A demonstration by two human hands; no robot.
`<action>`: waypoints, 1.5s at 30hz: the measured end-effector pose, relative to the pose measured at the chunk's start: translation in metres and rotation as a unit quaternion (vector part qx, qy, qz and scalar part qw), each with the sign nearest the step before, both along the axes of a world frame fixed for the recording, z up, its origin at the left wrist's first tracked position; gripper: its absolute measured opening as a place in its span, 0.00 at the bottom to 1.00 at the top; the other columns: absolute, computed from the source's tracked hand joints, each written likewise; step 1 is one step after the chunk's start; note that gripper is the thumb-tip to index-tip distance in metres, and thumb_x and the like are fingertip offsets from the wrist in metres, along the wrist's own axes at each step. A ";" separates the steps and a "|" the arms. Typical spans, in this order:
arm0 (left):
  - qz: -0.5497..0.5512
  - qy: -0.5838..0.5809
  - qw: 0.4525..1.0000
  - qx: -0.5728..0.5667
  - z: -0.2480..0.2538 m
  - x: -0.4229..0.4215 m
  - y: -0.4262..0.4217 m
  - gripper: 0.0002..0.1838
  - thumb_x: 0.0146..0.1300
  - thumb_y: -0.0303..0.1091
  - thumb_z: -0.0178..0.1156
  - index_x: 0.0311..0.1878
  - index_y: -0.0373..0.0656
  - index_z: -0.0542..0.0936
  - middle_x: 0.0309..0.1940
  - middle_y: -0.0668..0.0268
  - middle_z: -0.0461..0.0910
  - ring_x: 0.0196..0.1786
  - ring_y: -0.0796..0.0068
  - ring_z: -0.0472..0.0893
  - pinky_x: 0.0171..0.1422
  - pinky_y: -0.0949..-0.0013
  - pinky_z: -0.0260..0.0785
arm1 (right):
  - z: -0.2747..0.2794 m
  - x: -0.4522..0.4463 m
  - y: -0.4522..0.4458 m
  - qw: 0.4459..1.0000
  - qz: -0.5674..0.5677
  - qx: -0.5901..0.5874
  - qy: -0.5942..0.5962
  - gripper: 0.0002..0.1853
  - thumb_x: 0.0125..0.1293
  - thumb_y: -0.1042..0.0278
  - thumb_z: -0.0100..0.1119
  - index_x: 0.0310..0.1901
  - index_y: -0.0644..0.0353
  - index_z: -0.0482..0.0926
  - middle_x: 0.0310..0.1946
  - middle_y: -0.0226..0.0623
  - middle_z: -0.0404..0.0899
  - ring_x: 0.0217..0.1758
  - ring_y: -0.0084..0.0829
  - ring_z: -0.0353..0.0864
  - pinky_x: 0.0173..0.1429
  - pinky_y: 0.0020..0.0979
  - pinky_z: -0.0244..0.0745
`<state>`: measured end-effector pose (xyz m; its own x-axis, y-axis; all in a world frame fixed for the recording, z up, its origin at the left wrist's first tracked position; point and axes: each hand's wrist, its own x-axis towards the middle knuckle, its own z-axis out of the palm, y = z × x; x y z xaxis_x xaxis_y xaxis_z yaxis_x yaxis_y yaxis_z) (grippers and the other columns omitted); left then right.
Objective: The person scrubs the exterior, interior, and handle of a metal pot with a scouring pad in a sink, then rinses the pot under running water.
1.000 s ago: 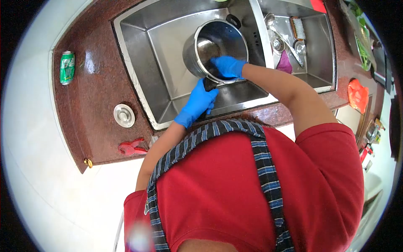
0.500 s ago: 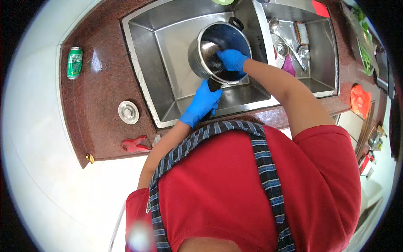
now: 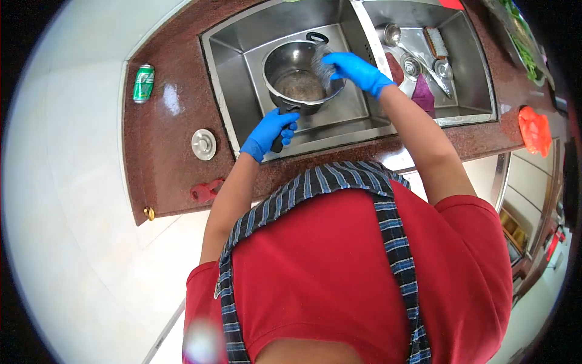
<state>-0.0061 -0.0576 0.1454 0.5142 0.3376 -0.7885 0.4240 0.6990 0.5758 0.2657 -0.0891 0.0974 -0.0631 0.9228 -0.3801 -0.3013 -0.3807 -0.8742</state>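
- Right, nearest us at the bottom of the frame, there's the person's red shirt (image 3: 315,261) and the striped apron (image 3: 397,242) looped over it.
- Just above, left of centre, the blue-gloved left hand (image 3: 270,132) is wrapped firmly round the black handle (image 3: 277,145) that juts from the near side of the pot.
- And there's the pot (image 3: 282,60) itself, upper centre, mouth upward inside the larger sink basin (image 3: 233,85), its inner base marked with brownish patches; whether it rests on the basin floor I can't tell.
- Over its right rim comes the right hand (image 3: 357,70), gloved in blue too, well apart from the left, fingers pinched on a grey mesh scourer (image 3: 321,65).
- Left of the frame now, along the brown counter (image 3: 173,130): a red tool (image 3: 206,191) near the edge, a round metal disc (image 3: 204,144) above it, then a green can (image 3: 143,84) further up.
- Across to the upper right, the smaller basin (image 3: 467,73) holds a purple cloth (image 3: 423,94), a ladle (image 3: 393,33) and a white-bristled brush (image 3: 436,42).
- Away at the far upper right, leafy greens (image 3: 524,54).
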 end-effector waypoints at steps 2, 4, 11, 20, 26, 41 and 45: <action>0.016 -0.019 0.999 -0.038 -0.001 -0.008 0.005 0.11 0.59 0.33 0.60 0.37 0.43 0.67 0.20 0.67 0.70 0.16 0.82 0.66 0.17 0.73 0.60 | -0.008 0.011 -0.012 0.984 -0.122 0.019 0.127 0.17 0.65 0.60 0.52 0.49 0.61 0.77 0.43 0.34 0.78 0.41 0.26 0.76 0.52 0.29 0.74; 0.028 -0.009 0.999 -0.029 0.004 -0.008 0.003 0.10 0.59 0.32 0.60 0.37 0.44 0.68 0.21 0.68 0.71 0.16 0.82 0.66 0.18 0.74 0.60 | -0.017 0.019 -0.027 0.975 -0.163 0.019 0.149 0.15 0.64 0.62 0.52 0.48 0.61 0.77 0.42 0.34 0.78 0.42 0.27 0.76 0.53 0.31 0.75; 0.021 0.011 1.000 0.014 0.008 -0.003 -0.005 0.09 0.60 0.35 0.60 0.35 0.44 0.70 0.21 0.70 0.71 0.16 0.84 0.65 0.17 0.75 0.58 | -0.013 0.000 -0.058 0.941 -0.235 0.019 0.241 0.10 0.63 0.65 0.54 0.42 0.60 0.77 0.39 0.34 0.77 0.42 0.28 0.76 0.54 0.34 0.74; 0.015 0.018 0.999 0.023 0.008 0.011 -0.005 0.08 0.60 0.33 0.59 0.35 0.43 0.70 0.20 0.69 0.70 0.16 0.82 0.67 0.18 0.73 0.62 | 0.007 -0.020 -0.076 0.974 -0.220 0.053 -0.016 0.16 0.60 0.64 0.56 0.47 0.63 0.76 0.41 0.33 0.79 0.45 0.24 0.75 0.54 0.27 0.69; -0.089 0.046 0.987 0.124 -0.021 0.034 -0.021 0.11 0.58 0.32 0.57 0.40 0.40 0.69 0.21 0.66 0.72 0.18 0.77 0.72 0.20 0.70 0.66 | 0.015 -0.060 -0.063 0.988 -0.148 0.044 0.017 0.14 0.59 0.65 0.58 0.44 0.64 0.76 0.39 0.34 0.78 0.43 0.25 0.74 0.51 0.27 0.69; -0.326 0.185 0.808 0.455 -0.050 0.029 -0.017 0.22 0.57 0.26 0.48 0.55 0.30 0.59 0.30 0.39 0.78 0.34 0.46 0.81 0.39 0.49 0.72 | -0.002 -0.051 0.020 0.897 -0.383 -0.138 0.172 0.11 0.58 0.62 0.59 0.39 0.59 0.78 0.34 0.35 0.78 0.38 0.32 0.75 0.47 0.34 0.72; -0.227 0.152 0.929 0.249 -0.026 0.015 0.001 0.17 0.56 0.30 0.53 0.48 0.34 0.66 0.26 0.51 0.79 0.29 0.61 0.82 0.31 0.58 0.74 | -0.031 -0.044 0.022 0.921 -0.302 -0.090 0.230 0.12 0.57 0.63 0.58 0.41 0.59 0.78 0.37 0.40 0.78 0.39 0.33 0.78 0.45 0.36 0.76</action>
<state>0.0094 -0.0565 0.1192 0.4711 0.5029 -0.7247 0.8066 0.0869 0.5847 0.2214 -0.0668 0.0665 0.2485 0.7668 -0.5919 -0.8287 -0.1481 -0.5398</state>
